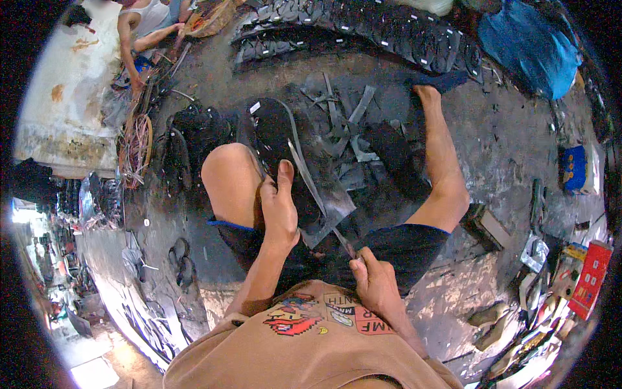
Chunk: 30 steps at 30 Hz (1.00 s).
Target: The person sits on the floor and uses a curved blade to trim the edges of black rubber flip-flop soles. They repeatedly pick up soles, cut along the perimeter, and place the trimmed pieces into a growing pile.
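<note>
My left hand (280, 206) grips the edge of a black sandal (271, 126) resting against my bent left knee, thumb pointing up along it. A small white tag shows near the sandal's far end. In my closed right hand (377, 280) is the handle of a long, thin knife (307, 178). Its blade slants away to the upper left, along the right edge of the sandal. A piece of black sheet (337, 211) lies by the blade near my lap; whether it is joined to the sole I cannot tell. Cut black scraps (359, 107) are scattered between my legs.
Rows of black sandals (363, 32) line the floor ahead. A blue plastic bag (534, 48) sits at the far right. Another person (146, 29) reaches toward a bundle of strips (137, 146) at the upper left. A red box (591, 279) lies on the right.
</note>
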Motion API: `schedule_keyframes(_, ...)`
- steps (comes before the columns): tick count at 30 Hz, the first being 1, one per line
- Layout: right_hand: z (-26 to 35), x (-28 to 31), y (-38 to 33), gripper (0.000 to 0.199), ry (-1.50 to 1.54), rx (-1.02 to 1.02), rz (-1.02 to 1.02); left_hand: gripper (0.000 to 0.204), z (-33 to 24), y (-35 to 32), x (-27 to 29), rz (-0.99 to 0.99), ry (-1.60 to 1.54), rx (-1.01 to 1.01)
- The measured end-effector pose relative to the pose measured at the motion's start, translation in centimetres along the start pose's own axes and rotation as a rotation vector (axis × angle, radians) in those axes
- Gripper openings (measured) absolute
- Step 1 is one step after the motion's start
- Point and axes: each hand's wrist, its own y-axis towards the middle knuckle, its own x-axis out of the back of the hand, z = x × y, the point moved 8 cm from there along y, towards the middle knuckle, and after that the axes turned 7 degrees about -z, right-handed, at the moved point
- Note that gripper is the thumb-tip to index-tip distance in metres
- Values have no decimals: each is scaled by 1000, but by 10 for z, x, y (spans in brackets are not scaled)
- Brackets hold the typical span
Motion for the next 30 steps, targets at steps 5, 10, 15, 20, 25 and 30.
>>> schedule_keyframes(5, 1, -10, 53, 34, 64, 117, -40, 69, 19, 5, 19, -132, 252, -37)
schedule_keyframes(10, 9, -24, 121, 41, -76, 273, -122, 65, 13, -5, 7, -1, -49, 171)
schedule_keyframes(15, 60, -2, 245, 29, -7, 194, -206, 60, 31, -18, 32, 37, -24, 158)
schedule_keyframes(20, 112, 88, 312, 42, -50, 577, -682, 53, 33, -31, 49, 8, 97, 244)
schedule_keyframes(25, 77, 60, 227, 53, 687, 97, -222, 55, 4, -19, 17, 192, 317, -184)
schedule_keyframes(30, 74, 51, 151, 34, 768, 105, -413, 56, 17, -33, 6, 230, 201, -262)
